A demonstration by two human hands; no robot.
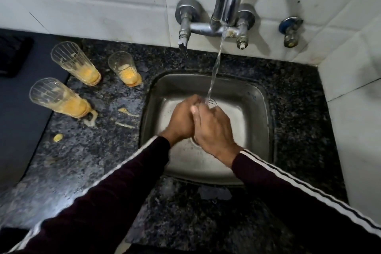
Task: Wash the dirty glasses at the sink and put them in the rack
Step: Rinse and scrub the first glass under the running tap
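Centrally, both hands (201,123) clasp a glass (210,102) inside the sink (257,97).

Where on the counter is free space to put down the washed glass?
Free: the dark counter right of the sink, up to the wall, and the strip in front of it. Crowded: the left side, with three dirty glasses and yellow spills.

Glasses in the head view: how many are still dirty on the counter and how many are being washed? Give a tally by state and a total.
Dirty glasses with orange residue on the counter: 3, namely the back-left glass, the back-right glass and the front glass.
Glass under the water stream, held by the left hand and right hand: 1, the held glass.
Total: 4
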